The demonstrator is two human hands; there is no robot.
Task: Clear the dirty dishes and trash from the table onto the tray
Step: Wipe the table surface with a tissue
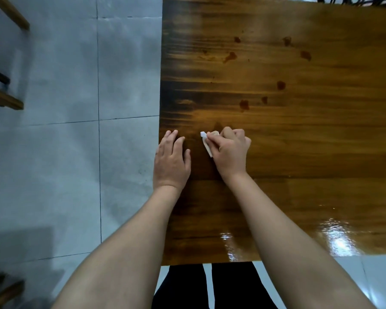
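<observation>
My right hand (228, 150) grips a small crumpled white tissue (206, 141) and presses it against the glossy brown wooden table (299, 141) near its left side. The tissue pokes out to the left of my curled fingers. My left hand (172, 159) lies flat on the table at its left edge, fingers straight, holding nothing. Several dark reddish-brown spill spots (244, 104) mark the wood farther out, above and right of my hands. No tray or dishes are in view.
Grey tiled floor (65, 130) lies left of the table. Wooden chair or bench parts (5, 99) stand at the far left edge. Dark metal legs (343, 0) show past the table's far edge. My dark trousers are below the near edge.
</observation>
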